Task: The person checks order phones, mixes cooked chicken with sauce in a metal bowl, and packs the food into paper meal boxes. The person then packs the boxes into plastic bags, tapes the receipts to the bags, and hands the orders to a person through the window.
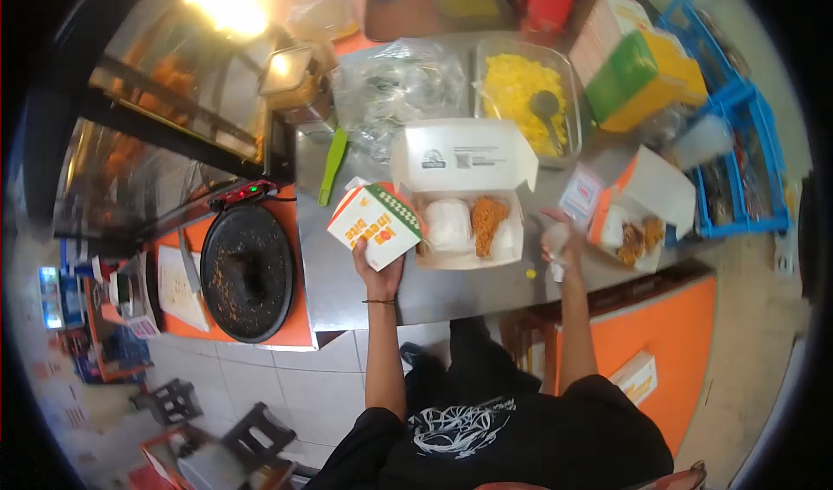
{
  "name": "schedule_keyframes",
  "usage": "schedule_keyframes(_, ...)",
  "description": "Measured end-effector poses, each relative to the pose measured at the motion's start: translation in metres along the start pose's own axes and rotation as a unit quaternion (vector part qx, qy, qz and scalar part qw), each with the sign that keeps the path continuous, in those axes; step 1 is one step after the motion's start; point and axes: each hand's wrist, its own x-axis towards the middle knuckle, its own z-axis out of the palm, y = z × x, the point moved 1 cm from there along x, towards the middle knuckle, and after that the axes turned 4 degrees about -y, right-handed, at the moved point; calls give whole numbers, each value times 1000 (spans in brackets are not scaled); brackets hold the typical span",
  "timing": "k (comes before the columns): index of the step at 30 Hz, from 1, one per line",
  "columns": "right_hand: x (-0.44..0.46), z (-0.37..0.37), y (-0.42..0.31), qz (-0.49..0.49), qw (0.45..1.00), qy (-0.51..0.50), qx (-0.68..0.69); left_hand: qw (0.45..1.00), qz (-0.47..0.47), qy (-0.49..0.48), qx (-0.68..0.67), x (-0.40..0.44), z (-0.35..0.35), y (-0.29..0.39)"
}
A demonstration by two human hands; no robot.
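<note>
Left hand [379,267]: fingers part-curled around carton [375,228], apparently steadying it near tabletop's [334,295] front-left corner | Right hand [569,244]: fingers nearly closed on pale item [557,271], identity unclear | Open box [471,263]: by front edge, lid [464,134] raised, presumably keeping chicken [490,224] reachable

The open box [465,162] is white cardboard with its lid raised, dark print inside; in its base sit a white bundle [448,227] and, just right of it, browned fried chicken [490,226]. Just left of the box, a carton [375,225], white with green pattern and orange lettering, sits tilted. Right of the box is a small whitish piece [556,271], too blurred to identify.
</note>
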Motion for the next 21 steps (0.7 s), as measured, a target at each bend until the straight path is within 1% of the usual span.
schedule_keyframes(1,27,17,10,40,988,79,-128,1000,18,-14,-13,8,3,-7)
schedule_keyframes(2,47,34,14,74,952,154,-255,999,37,-25,-25,15,6,-11)
schedule_keyframes(3,56,41,20,29,906,126,-402,999,29,-14,-2,16,12,-15)
schedule_keyframes(4,59,51,28,26,907,99,-409,999,32,-4,20,18,13,-19)
schedule_keyframes(6,52,70,35,-109,892,188,-397,999,30,5,43,20,5,-24)
schedule_keyframes(7,44,86,22,-93,908,160,-376,998,42,15,35,19,9,-25)
schedule_keyframes(9,36,102,17,-31,943,109,-312,997,62,32,26,14,20,-23)
schedule_keyframes(10,37,90,28,-28,930,90,-356,996,74,40,25,14,22,-19)
schedule_keyframes(11,42,77,38,-33,913,63,-401,999,35,17,2,11,18,-15)
schedule_keyframes(12,42,79,38,2,953,46,-300,1000,3,-8,-20,5,12,-11)
schedule_keyframes(13,41,81,38,39,979,38,-196,999,-9,-21,-29,-3,12,-7)
schedule_keyframes(14,44,91,40,53,986,14,-155,999,-16,-34,-36,-9,14,-3)
schedule_keyframes(15,46,108,45,55,985,-21,-160,999,-3,-18,-28,-19,13,-4)
schedule_keyframes(16,45,129,51,53,981,-55,-177,999,15,-36,-27,-25,7,-4)
schedule_keyframes(18,37,172,68,52,968,-131,-209,992,88,-82,-28,-51,13,10)
schedule_keyframes(20,18,221,92,54,947,-212,-235,990,108,-81,-53,-87,7,27)
schedule_keyframes(21,5,243,105,58,936,-249,-243,987,135,-78,-38,-99,-3,28)
